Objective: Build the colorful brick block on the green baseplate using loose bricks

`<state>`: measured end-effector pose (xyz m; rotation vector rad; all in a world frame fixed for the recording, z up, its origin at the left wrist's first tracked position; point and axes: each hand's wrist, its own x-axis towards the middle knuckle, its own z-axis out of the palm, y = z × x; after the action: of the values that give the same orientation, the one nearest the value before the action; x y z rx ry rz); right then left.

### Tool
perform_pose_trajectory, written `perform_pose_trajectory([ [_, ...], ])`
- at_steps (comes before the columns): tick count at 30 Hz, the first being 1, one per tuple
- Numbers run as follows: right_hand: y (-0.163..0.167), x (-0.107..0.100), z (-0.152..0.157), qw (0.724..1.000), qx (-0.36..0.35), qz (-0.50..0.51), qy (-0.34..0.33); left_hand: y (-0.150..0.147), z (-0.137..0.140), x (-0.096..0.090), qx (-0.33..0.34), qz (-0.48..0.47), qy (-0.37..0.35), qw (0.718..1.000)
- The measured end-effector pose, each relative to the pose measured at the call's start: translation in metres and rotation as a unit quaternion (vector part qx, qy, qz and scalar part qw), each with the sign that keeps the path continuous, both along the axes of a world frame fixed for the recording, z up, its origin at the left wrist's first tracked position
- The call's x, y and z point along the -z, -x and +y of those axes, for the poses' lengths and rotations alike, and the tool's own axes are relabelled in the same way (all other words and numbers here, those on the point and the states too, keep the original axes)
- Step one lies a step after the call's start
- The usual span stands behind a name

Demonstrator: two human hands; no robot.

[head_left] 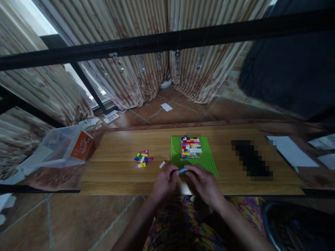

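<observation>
Two nearly closed pinches — your left hand [164, 182] and right hand [206, 182] hold the blue brick [183, 170] — likely light, rigid; grip its ends.

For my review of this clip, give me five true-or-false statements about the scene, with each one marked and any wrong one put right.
1. The left hand and the right hand both grip a light blue brick. True.
2. A white brick lies between the loose pile of bricks and the green board. True.
3. The loose pile of bricks is to the right of the green board. False: it is to the left.
4. The multicoloured block rests on the green board. True.
5. The clear box stands on the table. False: it is off the table's left end.
</observation>
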<state>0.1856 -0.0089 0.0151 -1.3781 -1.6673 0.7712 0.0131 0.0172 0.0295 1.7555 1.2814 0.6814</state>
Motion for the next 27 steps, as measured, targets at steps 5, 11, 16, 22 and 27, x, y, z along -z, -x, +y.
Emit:
perform_pose_trajectory([
  [5, -0.030, 0.005, 0.009, 0.998, 0.057, -0.009, -0.006, -0.028, 0.017, 0.004, 0.028, -0.029, 0.008, 0.999],
  [11, -0.045, 0.007, 0.026, 0.994, 0.106, -0.026, -0.031, -0.052, 0.027, 0.001, -0.027, -0.050, 0.023, 0.998],
  [16, -0.056, 0.007, 0.044, 0.991, 0.112, -0.047, -0.051, -0.055, 0.026, 0.003, -0.065, -0.031, 0.003, 0.997],
  [22, -0.057, 0.003, 0.051, 0.993, 0.099, -0.035, -0.043, -0.059, 0.021, 0.008, -0.036, -0.005, 0.002, 0.999],
  [27, -0.053, 0.003, 0.051, 0.990, 0.135, 0.044, 0.009, -0.063, 0.019, 0.010, -0.012, 0.048, -0.047, 0.998],
])
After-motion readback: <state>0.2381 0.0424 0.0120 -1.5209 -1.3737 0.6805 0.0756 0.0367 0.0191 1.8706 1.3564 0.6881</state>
